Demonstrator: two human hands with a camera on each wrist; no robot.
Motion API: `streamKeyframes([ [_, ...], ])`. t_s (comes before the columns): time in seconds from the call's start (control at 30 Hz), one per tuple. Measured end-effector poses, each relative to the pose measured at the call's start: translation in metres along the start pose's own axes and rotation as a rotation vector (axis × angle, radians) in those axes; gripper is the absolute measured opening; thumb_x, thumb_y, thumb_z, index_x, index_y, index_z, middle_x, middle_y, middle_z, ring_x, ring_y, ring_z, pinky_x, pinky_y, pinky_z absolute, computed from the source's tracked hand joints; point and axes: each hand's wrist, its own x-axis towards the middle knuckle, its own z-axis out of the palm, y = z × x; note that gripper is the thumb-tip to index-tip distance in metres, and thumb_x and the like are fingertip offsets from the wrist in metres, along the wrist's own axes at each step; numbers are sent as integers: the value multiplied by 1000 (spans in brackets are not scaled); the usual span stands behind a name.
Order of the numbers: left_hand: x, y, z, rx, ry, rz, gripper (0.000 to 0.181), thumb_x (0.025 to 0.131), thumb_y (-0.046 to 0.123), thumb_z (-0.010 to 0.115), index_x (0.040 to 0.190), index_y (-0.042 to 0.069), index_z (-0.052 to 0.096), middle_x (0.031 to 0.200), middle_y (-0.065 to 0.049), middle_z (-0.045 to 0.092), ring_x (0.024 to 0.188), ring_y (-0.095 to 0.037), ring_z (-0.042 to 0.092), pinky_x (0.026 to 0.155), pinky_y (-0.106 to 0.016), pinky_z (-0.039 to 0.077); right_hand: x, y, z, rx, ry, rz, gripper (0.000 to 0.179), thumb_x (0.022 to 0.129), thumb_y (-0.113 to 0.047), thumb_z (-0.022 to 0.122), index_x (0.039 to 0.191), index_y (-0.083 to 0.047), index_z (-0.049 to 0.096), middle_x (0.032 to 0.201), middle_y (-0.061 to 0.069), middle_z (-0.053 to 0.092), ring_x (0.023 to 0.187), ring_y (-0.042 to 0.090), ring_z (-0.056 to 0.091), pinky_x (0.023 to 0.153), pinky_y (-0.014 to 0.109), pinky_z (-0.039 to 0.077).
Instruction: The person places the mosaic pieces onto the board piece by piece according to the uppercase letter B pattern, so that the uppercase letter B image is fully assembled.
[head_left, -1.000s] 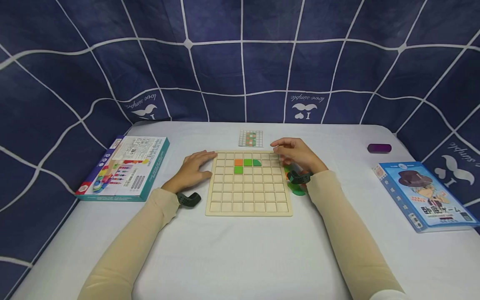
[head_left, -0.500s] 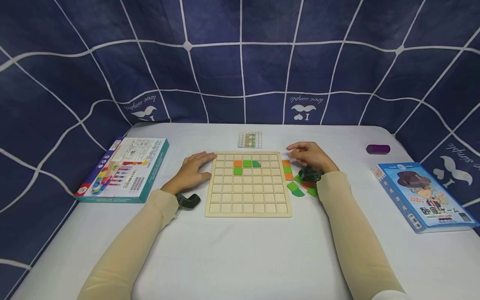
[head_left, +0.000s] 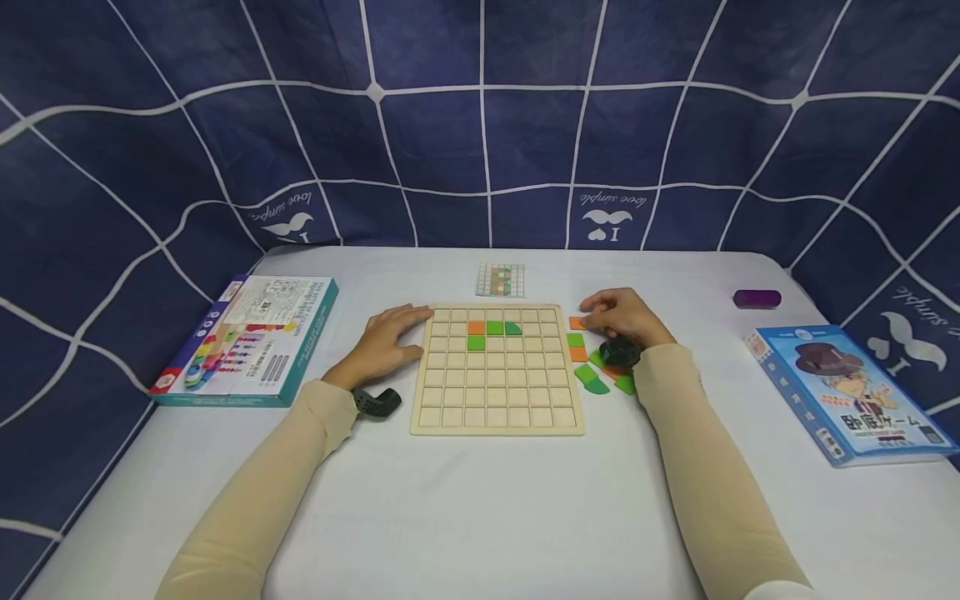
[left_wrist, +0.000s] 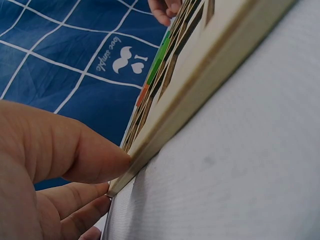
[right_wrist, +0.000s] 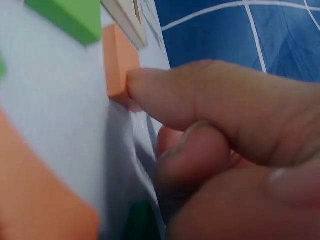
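Note:
My left hand rests at the left edge of a light wooden grid board, thumb and fingertips touching the edge and far-left corner. In the board's upper rows sit an orange square, two green squares and a darker green quarter-circle piece. Right of the board, my right hand has the thumb touching a loose orange square tile; other fingers are bent below it. Whether an index finger grips the tile's far side is hidden.
Loose green and orange pieces lie right of the board, partly under the right wrist. Behind it is a small printed pattern card. Boxes flank the table, left and right, with a purple case at far right.
My right hand has moved from the board's upper right corner rightward, then slightly down to the loose pieces. The top orange tile has shifted away from its neighbour. The left hand stays put.

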Motion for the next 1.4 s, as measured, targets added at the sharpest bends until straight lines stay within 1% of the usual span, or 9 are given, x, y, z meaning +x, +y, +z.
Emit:
streamKeyframes([
  [0.07,0,0,0,-1,-1,-2,74,90,15,65,161,2,49,169,-17,44,162,-40,27,131,-59,10,0,2,-2,-8,25,10,41,95,-3,77,131,13,65,75,-3,58,55,5,46,53,18,44],
  [0.17,-1,1,0,1,-1,-3,74,90,15,65,161,2,49,169,-17,44,162,-40,26,131,-59,10,0,6,-6,-19,31,16,40,97,-6,76,131,13,65,77,-3,58,56,5,47,54,18,45],
  [0.37,0,2,0,8,2,0,74,90,15,65,161,2,49,169,-17,44,162,-40,26,131,-60,10,-1,12,-13,-45,-22,3,42,100,-12,72,135,10,65,84,0,60,59,7,50,58,18,46],
  [0.6,-1,2,0,5,2,1,74,90,16,65,161,2,49,169,-18,44,162,-41,27,130,-61,11,-2,16,-18,-65,-61,-27,46,94,-6,77,135,12,65,84,-1,57,60,6,52,59,18,48],
  [0.7,-1,1,0,2,3,5,74,90,16,66,161,1,49,168,-19,45,161,-41,27,130,-61,11,-1,16,-17,-83,-53,-30,47,92,-5,79,133,13,66,83,-2,56,60,5,52,58,17,49],
  [0.83,-1,1,0,-1,8,10,74,90,16,66,160,1,49,168,-20,45,161,-42,28,130,-61,12,-1,15,-16,-86,-49,-29,44,93,-4,78,130,16,66,83,-2,58,59,5,53,57,17,49],
  [1.1,-1,0,0,-4,10,11,73,90,15,66,160,0,50,167,-20,45,161,-42,28,130,-62,12,-2,13,-14,-120,-28,-53,37,94,-6,77,124,14,69,81,0,59,57,6,54,57,18,50],
  [1.3,-1,-1,1,-8,26,26,71,89,16,67,157,-1,52,165,-20,48,160,-43,30,129,-63,13,-4,6,-12,-98,-5,-94,35,97,-8,75,124,12,68,91,5,65,62,7,56,56,20,53],
  [1.4,-1,-2,2,-11,28,25,71,89,15,67,157,-1,53,165,-20,48,160,-43,30,129,-62,13,-6,0,-8,-65,-9,-123,34,98,-6,73,125,14,67,98,11,71,63,8,57,56,20,53],
])
